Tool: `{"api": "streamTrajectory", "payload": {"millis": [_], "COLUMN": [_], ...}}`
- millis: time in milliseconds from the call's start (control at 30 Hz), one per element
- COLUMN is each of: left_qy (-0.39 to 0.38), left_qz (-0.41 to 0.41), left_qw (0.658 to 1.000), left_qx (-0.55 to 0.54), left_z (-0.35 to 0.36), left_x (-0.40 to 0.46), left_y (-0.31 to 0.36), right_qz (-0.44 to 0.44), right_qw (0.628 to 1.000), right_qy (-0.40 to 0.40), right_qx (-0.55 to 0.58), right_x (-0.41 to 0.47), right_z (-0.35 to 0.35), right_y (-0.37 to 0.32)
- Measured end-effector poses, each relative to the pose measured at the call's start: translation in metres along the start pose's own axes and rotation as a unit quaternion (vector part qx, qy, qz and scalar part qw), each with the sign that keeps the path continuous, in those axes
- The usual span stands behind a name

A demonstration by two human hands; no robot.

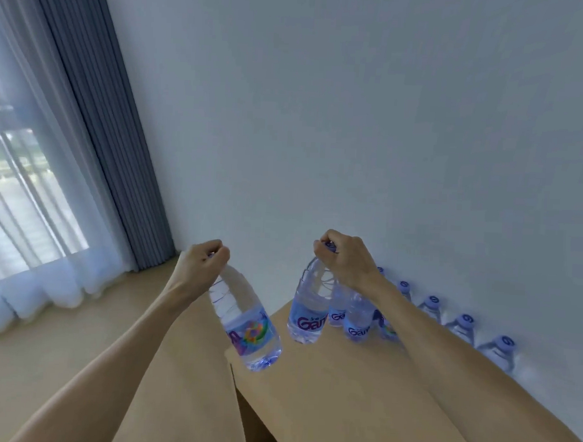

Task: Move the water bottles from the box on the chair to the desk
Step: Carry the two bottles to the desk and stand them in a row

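My left hand (pixel 200 262) grips the cap of a clear water bottle (pixel 249 322) that hangs tilted in the air just off the desk's left edge. My right hand (pixel 345 256) holds a second water bottle (pixel 308 310) by its cap, hanging over the far left part of the wooden desk (pixel 342 400). Several more bottles (pixel 357 319) with purple-lettered labels stand on the desk behind my right forearm. A row of bottles (pixel 462 325) stands along the wall. The box and the chair are out of view.
A plain white wall (pixel 354 123) backs the desk. Grey curtains (pixel 97 128) and sheer white drapes (pixel 26 209) hang at the left over a window. Wooden floor (pixel 78 318) lies left of the desk.
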State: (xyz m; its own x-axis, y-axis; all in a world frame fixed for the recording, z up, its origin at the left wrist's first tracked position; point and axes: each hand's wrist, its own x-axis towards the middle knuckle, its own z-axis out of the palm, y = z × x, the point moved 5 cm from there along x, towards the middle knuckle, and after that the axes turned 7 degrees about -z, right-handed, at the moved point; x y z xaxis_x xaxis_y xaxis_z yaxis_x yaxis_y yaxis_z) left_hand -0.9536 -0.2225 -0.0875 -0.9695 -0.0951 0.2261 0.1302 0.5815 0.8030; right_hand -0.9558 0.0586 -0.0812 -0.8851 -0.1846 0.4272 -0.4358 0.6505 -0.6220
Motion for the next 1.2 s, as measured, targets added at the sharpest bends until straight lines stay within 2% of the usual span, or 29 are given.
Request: {"api": "streamTrajectory", "payload": {"millis": [267, 600, 867, 1200], "left_qy": [-0.178, -0.352, -0.405, -0.418], "left_qz": [0.072, 0.202, 0.279, 0.349], "left_qw": [0.981, 0.912, 0.868, 0.838], "left_qx": [-0.037, -0.062, -0.067, 0.020], "left_z": [0.109, 0.238, 0.299, 0.351], "left_x": [0.097, 0.112, 0.074, 0.038], "left_y": [0.031, 0.089, 0.118, 0.098], "right_qz": [0.141, 0.277, 0.331, 0.367], "right_qw": [0.987, 0.940, 0.915, 0.910], "right_qy": [0.080, 0.186, 0.204, 0.145], "right_qx": [-0.008, -0.071, -0.106, -0.131], "right_x": [0.001, -0.072, -0.126, -0.153], "right_z": [-0.037, -0.087, -0.102, -0.083], "right_y": [0.069, 0.116, 0.143, 0.174]}}
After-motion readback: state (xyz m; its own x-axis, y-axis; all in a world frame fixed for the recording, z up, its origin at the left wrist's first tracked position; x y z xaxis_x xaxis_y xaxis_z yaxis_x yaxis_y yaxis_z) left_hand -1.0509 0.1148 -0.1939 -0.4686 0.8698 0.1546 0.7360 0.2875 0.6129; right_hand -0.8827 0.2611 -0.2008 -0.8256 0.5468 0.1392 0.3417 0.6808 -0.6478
